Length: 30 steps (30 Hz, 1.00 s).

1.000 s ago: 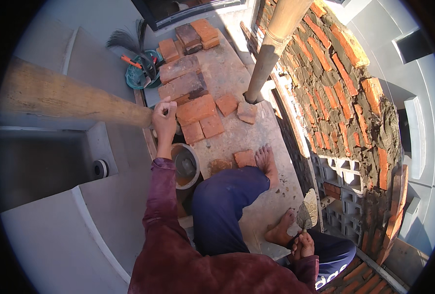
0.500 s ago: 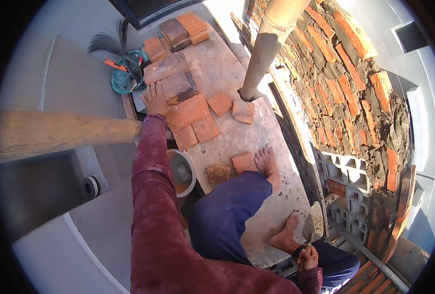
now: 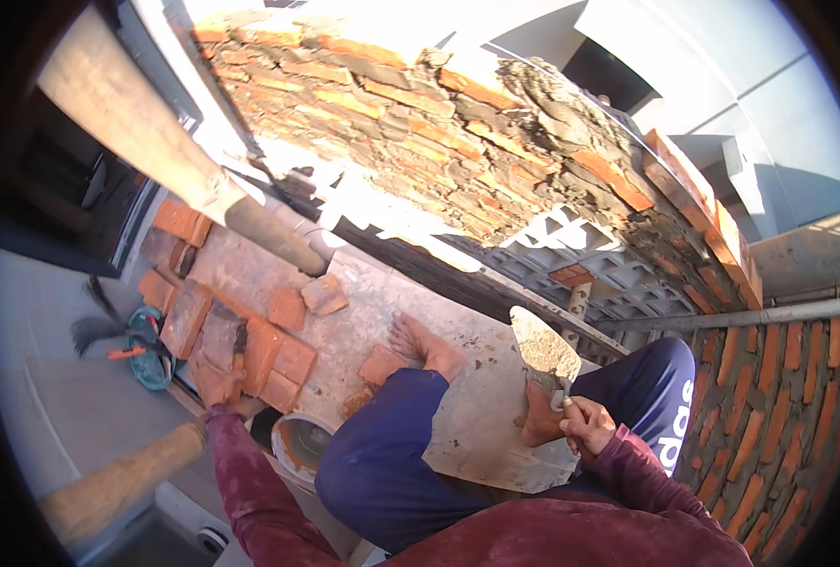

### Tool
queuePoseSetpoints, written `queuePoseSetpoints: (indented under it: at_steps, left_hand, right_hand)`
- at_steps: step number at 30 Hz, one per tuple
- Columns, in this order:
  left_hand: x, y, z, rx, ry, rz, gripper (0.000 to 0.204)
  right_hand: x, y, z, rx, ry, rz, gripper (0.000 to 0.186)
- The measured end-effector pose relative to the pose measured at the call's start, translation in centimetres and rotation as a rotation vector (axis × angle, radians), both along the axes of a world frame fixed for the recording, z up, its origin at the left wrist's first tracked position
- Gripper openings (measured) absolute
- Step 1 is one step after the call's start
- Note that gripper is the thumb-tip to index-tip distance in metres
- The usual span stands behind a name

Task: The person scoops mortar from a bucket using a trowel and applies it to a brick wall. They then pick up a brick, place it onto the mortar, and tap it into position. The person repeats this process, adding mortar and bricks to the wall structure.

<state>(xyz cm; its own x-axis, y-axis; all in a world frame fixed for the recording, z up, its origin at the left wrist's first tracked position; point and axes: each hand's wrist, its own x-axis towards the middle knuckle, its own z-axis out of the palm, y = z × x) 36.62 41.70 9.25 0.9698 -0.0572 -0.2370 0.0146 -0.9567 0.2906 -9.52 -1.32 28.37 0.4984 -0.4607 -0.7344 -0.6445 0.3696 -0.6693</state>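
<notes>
My right hand (image 3: 589, 427) is closed around the handle of a trowel (image 3: 545, 348). The trowel's blade points away from me and carries some grey mortar. Over at the left, my left hand (image 3: 216, 380) has its fingers bent round the near end of a dark-faced brick (image 3: 221, 333) in the pile. Beside that brick lie an orange brick (image 3: 262, 352) and smaller brick pieces (image 3: 289, 367). The undersides of my left fingers are hidden.
Bricks rest on a board platform (image 3: 495, 425) under my feet. A bucket (image 3: 302, 444) stands by my knee, a teal basin (image 3: 150, 350) at far left. Bamboo poles (image 3: 174, 156) cross the left side. A mortared brick wall (image 3: 401, 123) with vent blocks (image 3: 571, 255) rises ahead.
My view has swung right, so the pile appears farther left. My left hand has drawn in to a brick's near end, its fingers less spread. The trowel is raised in front of me.
</notes>
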Motion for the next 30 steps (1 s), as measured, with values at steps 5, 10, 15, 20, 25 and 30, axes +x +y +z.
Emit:
queuePoseSetpoints:
  at_steps: [5,10,15,20,25,30]
  left_hand:
    - [-4.9,-8.8,12.2,-0.028,-0.198,-0.414,0.103]
    - [-6.9,-22.0,26.6,-0.084,-0.54,-0.967,0.111]
    - [-6.9,-41.5,37.6,-0.209,-0.401,-1.187,0.104]
    - [-2.6,-54.0,38.2,-0.158,-0.705,-1.413,0.103]
    - [-2.4,-64.7,36.8,-0.171,-0.575,-1.591,0.103]
    - [-2.6,-69.0,36.2,-0.163,-0.468,-1.656,0.102]
  right_hand:
    - [-1.1,-2.9,2.1,-0.17,-0.294,-0.037,0.027]
    - [1.1,-8.8,6.4,-0.4,-0.723,-0.145,0.043]
    - [3.8,-19.4,12.0,-0.657,-0.81,-0.327,0.045]
    - [7.5,-28.8,14.7,-0.839,-0.732,-0.243,0.042]
    - [7.2,-31.9,16.1,-0.764,-0.74,-0.181,0.048]
    - [2.8,-30.7,16.0,-0.639,-0.757,-0.269,0.056]
